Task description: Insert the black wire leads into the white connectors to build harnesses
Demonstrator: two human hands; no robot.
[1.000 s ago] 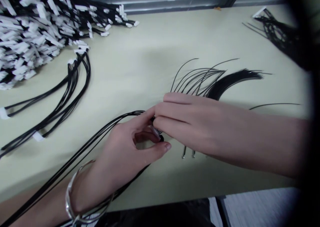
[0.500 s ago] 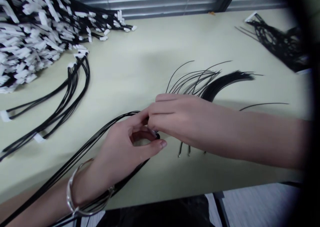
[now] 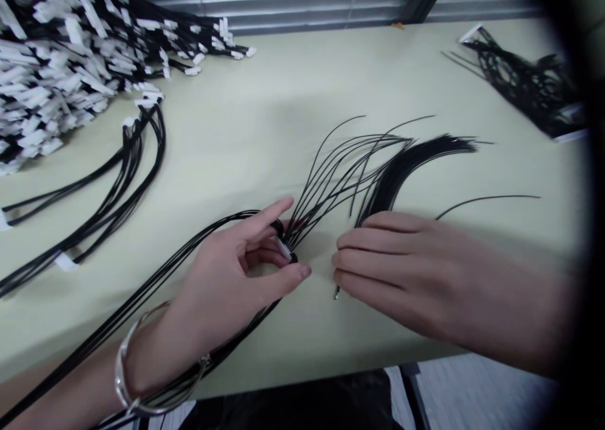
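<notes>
Around a white connector (image 3: pixel 284 249), left hand (image 3: pixel 248 256) curls.

You can read no text, label, brand, number or sign here; the white tags on the cables (image 3: pixel 65 261) show you no readable writing.

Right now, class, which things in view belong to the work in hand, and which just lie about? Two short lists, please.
Seemingly in the work:
- White connector, in the left hand
- Wires fanning from it
- Loose bundle, at the right hand

Seemingly just lying about:
- White-ended heap
- Curved cables beside it
- Tangle, far right
- Orange scrap
</notes>
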